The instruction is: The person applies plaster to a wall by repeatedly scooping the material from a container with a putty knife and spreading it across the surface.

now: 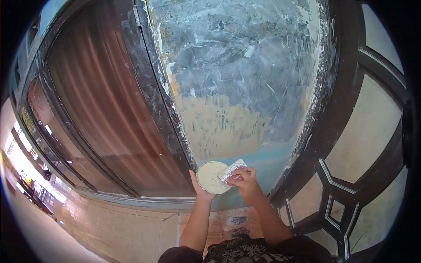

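Observation:
A round tub [198, 179] of pale, creamy putty [208, 177] rests in my left hand [200, 188], whose fingers go underneath it and whose thumb lies along its left side. Gripped in my right hand [247, 183] is a flat scraper [235, 168] smeared with white putty. Its lower left edge is over the tub's right side, at the putty. Beyond both hands stands a wall panel [245, 57], grey-blue and streaked above. A beige coated patch [219, 127] covers its lower middle, with light blue showing below that at the right.
Left of the panel is a dark-framed window [101, 101] with a brown curtain behind glass. A dark door [351, 131] with pale insets stands at the right. Printed cardboard [219, 225] lies on the tiled floor [127, 228] below me.

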Available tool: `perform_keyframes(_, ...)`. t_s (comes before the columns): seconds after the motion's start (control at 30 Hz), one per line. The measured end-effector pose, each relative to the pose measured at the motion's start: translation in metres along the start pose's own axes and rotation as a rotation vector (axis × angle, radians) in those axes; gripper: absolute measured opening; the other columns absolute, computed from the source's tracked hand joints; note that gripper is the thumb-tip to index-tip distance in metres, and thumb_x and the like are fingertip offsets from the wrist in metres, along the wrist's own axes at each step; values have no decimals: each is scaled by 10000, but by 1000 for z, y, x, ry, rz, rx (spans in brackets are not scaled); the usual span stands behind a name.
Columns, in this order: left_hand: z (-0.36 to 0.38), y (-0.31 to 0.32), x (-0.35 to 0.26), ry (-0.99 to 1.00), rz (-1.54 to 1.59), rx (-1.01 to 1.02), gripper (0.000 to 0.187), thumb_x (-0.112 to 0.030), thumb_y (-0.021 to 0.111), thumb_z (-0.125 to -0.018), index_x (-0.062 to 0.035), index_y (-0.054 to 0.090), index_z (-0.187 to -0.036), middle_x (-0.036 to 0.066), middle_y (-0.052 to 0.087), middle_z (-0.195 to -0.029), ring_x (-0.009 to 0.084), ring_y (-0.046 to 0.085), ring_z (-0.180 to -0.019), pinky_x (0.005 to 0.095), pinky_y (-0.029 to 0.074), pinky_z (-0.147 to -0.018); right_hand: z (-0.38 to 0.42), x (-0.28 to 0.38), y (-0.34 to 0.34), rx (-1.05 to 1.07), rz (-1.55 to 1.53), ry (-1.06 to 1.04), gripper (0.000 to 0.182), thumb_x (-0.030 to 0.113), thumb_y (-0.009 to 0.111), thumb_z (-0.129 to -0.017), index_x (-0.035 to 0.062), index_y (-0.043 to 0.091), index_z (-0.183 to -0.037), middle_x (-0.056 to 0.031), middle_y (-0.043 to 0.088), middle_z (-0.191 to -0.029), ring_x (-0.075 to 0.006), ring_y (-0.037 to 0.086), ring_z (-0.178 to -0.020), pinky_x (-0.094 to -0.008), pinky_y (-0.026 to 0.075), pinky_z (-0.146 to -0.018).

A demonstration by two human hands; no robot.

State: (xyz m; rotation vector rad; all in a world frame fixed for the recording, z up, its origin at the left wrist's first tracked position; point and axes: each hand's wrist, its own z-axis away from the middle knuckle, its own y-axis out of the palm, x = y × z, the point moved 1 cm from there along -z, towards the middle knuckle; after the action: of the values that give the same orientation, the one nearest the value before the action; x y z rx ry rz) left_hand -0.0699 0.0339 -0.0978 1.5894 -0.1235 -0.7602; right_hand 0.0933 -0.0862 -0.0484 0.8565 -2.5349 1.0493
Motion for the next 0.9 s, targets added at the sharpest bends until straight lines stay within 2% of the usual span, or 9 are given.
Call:
perform_keyframes(0.17, 0, 1, 2, 9, -20, -45, 988, -859, 394, -900, -37, 567, -1419, 186, 601, -1423, 389, 589, -1273, 541, 459, -1092, 0, 0, -2, -4, 12, 7, 415, -101, 674, -742, 174, 829, -1011, -29, 657, -1163, -324, 477, -1172, -399, 424, -1014)
perform_keyframes(0.6, -3, 0, 7, -5, -8, 2, 990, -855, 357, -916, -29, 561, -1422, 186, 603, -1420, 384, 582, -1284, 530, 452, -1102, 0, -3, -2, -27, 4, 6, 385, -79, 702, -760, 176, 827, -1020, -28, 653, -1192, -323, 475, -1174, -397, 416, -1027)
perform_keyframes(0.9, -1, 3, 6, 18, -20, -44, 1013, -862, 359, -907, -23, 543, -1444, 200, 575, -1453, 397, 563, -1308, 540, 437, -1116, -6, 4, -10, -63, -25, 33, 391, -78, 694, -781, 166, 820, -1059, -37, 666, -1176, -306, 482, -1133, -375, 445, -979)
